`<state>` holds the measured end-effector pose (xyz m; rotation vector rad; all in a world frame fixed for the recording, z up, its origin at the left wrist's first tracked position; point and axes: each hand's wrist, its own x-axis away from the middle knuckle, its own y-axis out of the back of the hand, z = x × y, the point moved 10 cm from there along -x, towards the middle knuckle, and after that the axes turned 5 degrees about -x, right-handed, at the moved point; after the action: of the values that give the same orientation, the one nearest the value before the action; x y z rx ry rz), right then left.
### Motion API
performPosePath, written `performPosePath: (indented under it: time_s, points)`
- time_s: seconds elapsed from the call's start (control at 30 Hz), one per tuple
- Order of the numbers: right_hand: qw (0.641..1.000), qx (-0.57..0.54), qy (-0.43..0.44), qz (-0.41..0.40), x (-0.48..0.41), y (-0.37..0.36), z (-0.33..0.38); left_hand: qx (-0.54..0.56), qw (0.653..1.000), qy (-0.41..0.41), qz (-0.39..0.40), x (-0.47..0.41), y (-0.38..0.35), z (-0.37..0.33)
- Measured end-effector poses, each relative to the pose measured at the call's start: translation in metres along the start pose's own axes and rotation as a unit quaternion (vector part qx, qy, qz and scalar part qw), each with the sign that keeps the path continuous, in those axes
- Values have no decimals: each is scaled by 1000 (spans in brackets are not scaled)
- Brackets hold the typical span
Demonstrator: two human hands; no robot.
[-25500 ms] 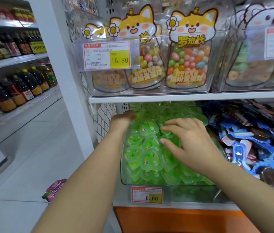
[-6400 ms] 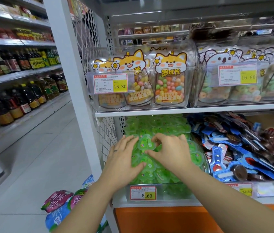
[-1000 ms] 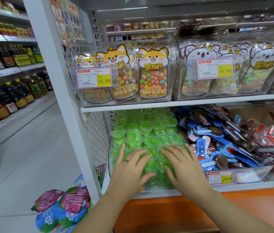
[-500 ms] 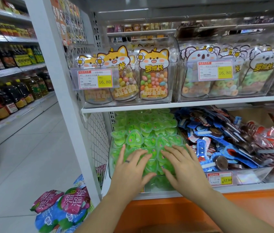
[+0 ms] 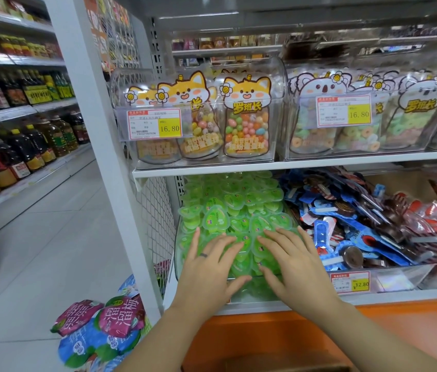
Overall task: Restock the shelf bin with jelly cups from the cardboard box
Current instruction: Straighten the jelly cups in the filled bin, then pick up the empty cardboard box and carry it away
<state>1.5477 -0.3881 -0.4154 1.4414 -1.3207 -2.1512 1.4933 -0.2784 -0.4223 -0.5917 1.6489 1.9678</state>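
A clear plastic shelf bin (image 5: 178,253) on the lower shelf is heaped with green heart-shaped jelly cups (image 5: 234,205). My left hand (image 5: 206,272), with a dark ring on one finger, lies flat on the front of the pile, fingers spread and straight. My right hand (image 5: 292,267) lies flat beside it on the cups, fingers spread too. Neither hand holds a cup. A brown edge at the bottom, possibly the cardboard box (image 5: 279,365), shows below my arms.
Blue and red wrapped sweets (image 5: 359,224) fill the bin to the right. Clear bins of candy jars (image 5: 246,116) stand on the shelf above. Snack bags (image 5: 99,331) hang at the lower left. An aisle with oil bottles (image 5: 24,151) runs to the left.
Both hands stay flat on the front of the jelly pile, almost unmoved over the last second. Earlier they were smoothing cups further back in the bin.
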Motion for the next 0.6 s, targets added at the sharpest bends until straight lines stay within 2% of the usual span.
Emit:
performPosePath:
  time_s: [0.07,0.23,0.37,0.43,0.5,0.6]
  points:
    - [999,-27,16,-37,2,13,3,13,1000,0,-26,2,8,-2]
    - [987,-85,47,-127,23,50,4,96,982,-16,-163,19,43,-24]
    - [988,-98,20,-119,50,50,-6,127,978,-19,-166,42,39,-51]
    - [990,-105,-14,-95,74,40,-16,148,981,-12,-128,62,22,-67]
    - [991,-109,-65,-49,108,22,-32,168,985,14,-49,84,-6,-81]
    - [970,-101,-199,98,170,-19,-72,175,968,71,163,113,-59,-96]
